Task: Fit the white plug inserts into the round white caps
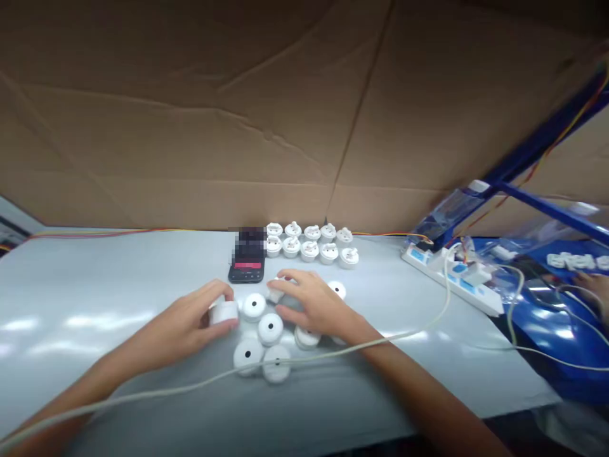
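My left hand (202,317) is closed on a white round device (223,311), gripped between thumb and fingers just over the table. My right hand (309,301) has its thumb and fingers around another white round device (275,293), which is partly hidden. Between and below the hands sit several more of these devices, each with a dark dot in the middle of its top, such as one white device (270,329) in the centre. Another white device (307,338) lies partly under my right hand, and one white device (337,290) shows just beyond it.
Two rows of white round units (309,250) with small raised parts on top stand by the cardboard wall (190,139). A black phone (246,274) lies beside them. A pale cable (190,386) crosses over my forearms. At right are a power strip (451,279) and another person's hand (592,284).
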Motion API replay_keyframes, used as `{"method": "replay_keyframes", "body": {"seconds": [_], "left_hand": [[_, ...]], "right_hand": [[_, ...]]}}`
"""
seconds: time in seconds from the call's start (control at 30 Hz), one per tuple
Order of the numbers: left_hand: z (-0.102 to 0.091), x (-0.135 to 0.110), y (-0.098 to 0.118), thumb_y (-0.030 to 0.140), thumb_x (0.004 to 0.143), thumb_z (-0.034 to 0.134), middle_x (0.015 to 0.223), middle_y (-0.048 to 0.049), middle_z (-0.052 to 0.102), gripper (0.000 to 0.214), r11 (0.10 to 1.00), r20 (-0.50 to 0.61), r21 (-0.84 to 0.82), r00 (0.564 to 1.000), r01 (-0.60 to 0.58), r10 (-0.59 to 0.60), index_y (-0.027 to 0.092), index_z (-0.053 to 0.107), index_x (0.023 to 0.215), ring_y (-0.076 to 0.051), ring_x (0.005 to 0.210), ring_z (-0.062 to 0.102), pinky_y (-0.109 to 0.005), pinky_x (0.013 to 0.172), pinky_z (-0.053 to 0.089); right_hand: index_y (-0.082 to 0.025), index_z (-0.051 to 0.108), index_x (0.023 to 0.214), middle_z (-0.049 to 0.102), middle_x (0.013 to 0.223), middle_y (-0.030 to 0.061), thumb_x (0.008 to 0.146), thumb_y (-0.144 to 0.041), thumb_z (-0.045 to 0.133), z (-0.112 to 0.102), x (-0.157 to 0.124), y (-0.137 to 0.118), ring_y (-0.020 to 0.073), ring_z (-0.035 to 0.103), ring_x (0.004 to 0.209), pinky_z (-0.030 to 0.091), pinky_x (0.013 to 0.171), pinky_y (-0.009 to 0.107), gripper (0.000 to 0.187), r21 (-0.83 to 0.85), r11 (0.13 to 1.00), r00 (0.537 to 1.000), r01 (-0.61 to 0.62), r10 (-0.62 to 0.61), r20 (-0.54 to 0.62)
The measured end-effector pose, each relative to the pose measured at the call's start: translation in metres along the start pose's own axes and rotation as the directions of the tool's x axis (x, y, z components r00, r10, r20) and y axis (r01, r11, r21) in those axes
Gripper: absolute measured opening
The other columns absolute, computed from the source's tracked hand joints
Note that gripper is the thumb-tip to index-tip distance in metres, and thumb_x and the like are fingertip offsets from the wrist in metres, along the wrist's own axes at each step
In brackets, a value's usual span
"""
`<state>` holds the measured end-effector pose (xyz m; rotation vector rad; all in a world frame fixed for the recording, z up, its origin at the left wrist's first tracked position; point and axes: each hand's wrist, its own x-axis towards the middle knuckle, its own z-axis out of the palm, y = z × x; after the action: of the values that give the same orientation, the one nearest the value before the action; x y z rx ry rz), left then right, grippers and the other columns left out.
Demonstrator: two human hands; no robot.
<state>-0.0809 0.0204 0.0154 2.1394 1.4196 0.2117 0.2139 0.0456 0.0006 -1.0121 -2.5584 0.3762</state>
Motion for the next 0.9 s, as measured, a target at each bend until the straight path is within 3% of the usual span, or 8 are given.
{"method": "replay_keyframes", "body": {"seconds": [0.1, 0.17, 0.3, 0.47, 0.57, 0.7, 0.8, 0.9], "left_hand": [[0.000, 0.001, -0.001, 0.056, 0.099, 0.046, 0.084, -0.0005, 0.071, 0.042, 0.987, 0.108, -0.162, 0.994, 0.003, 0.015, 0.025, 0.059, 0.123, -0.018, 0.065, 0.066, -0.027, 0.063, 0.052], [0.002, 0.002, -0.001, 0.054, 0.100, 0.045, 0.102, -0.0040, 0.073, 0.040, 0.984, 0.083, -0.176, 0.995, -0.037, 0.052, 0.025, 0.062, 0.122, -0.017, 0.070, 0.068, -0.026, 0.067, 0.054], [0.007, 0.007, -0.003, 0.052, 0.100, 0.047, 0.118, -0.0060, 0.068, 0.039, 0.995, -0.079, 0.000, 0.992, -0.100, 0.099, 0.024, 0.065, 0.121, -0.016, 0.077, 0.069, -0.026, 0.075, 0.054], [0.009, 0.008, -0.003, 0.051, 0.101, 0.045, 0.113, -0.0044, 0.067, 0.038, 0.980, -0.092, 0.148, 0.985, -0.134, 0.149, 0.024, 0.065, 0.119, -0.018, 0.083, 0.068, -0.027, 0.075, 0.054], [0.013, 0.006, -0.004, 0.052, 0.099, 0.051, 0.124, -0.0076, 0.066, 0.039, 0.955, -0.128, 0.203, 0.961, -0.218, 0.246, 0.024, 0.064, 0.122, -0.024, 0.103, 0.068, -0.031, 0.088, 0.055], [0.027, 0.002, -0.002, 0.058, 0.092, 0.061, 0.149, -0.0146, 0.053, 0.063, 0.904, -0.192, 0.274, 0.902, -0.328, 0.386, 0.025, 0.052, 0.145, -0.034, 0.132, 0.054, -0.045, 0.106, 0.050], [0.037, -0.002, 0.006, 0.071, 0.081, 0.068, 0.162, -0.0164, 0.037, 0.094, 0.866, -0.116, 0.299, 0.886, -0.401, 0.450, 0.029, 0.035, 0.158, -0.042, 0.143, 0.042, -0.054, 0.109, 0.046], [0.043, -0.003, 0.012, 0.075, 0.072, 0.072, 0.164, -0.0159, 0.035, 0.107, 0.850, -0.052, 0.306, 0.884, -0.428, 0.464, 0.031, 0.030, 0.161, -0.043, 0.145, 0.038, -0.057, 0.112, 0.042]], "right_hand": [[-0.022, 0.064, 0.128, 0.066, 0.130, 0.0094, 0.100, -0.031, 0.057, -0.002, 0.000, 0.000, 0.0231, 0.063, 0.112, 0.048, 0.095, 0.037, 0.030, 0.020, 1.000, 1.000, -0.008, 0.008, 0.001], [-0.022, 0.066, 0.126, 0.068, 0.124, 0.0086, 0.100, -0.028, 0.056, -0.004, -0.001, 0.001, 0.0225, 0.063, 0.109, 0.048, 0.093, 0.037, 0.028, 0.011, 1.000, 1.000, -0.023, 0.024, -0.014], [-0.023, 0.073, 0.118, 0.069, 0.117, 0.0082, 0.097, -0.022, 0.056, -0.010, -0.003, 0.004, 0.0235, 0.062, 0.105, 0.047, 0.094, 0.040, 0.027, -0.041, 0.997, 0.998, -0.060, 0.059, -0.023], [-0.023, 0.060, 0.141, 0.067, 0.130, 0.0110, 0.099, -0.034, 0.058, -0.010, -0.009, 0.006, 0.0275, 0.062, 0.116, 0.048, 0.100, 0.045, 0.043, -0.028, 0.989, 0.983, -0.144, 0.146, 0.106], [-0.024, 0.055, 0.145, 0.063, 0.140, 0.0118, 0.097, -0.050, 0.061, -0.012, -0.014, 0.006, 0.0290, 0.058, 0.127, 0.045, 0.107, 0.046, 0.055, 0.024, 0.989, 0.986, -0.148, 0.146, 0.081], [-0.027, 0.052, 0.148, 0.058, 0.146, 0.0109, 0.088, -0.065, 0.065, -0.021, -0.021, 0.004, 0.0317, 0.053, 0.133, 0.043, 0.111, 0.048, 0.072, 0.080, 0.989, 0.989, -0.122, 0.114, 0.091], [-0.028, 0.047, 0.153, 0.051, 0.153, 0.0127, 0.077, -0.070, 0.074, -0.024, -0.024, 0.001, 0.0353, 0.047, 0.138, 0.038, 0.114, 0.052, 0.091, 0.102, 0.994, 0.981, -0.048, 0.028, 0.193], [-0.029, 0.043, 0.155, 0.047, 0.157, 0.0132, 0.073, -0.068, 0.078, -0.022, -0.025, -0.003, 0.0362, 0.042, 0.143, 0.034, 0.117, 0.054, 0.097, 0.113, 0.994, 0.973, -0.007, -0.019, 0.228]]}}
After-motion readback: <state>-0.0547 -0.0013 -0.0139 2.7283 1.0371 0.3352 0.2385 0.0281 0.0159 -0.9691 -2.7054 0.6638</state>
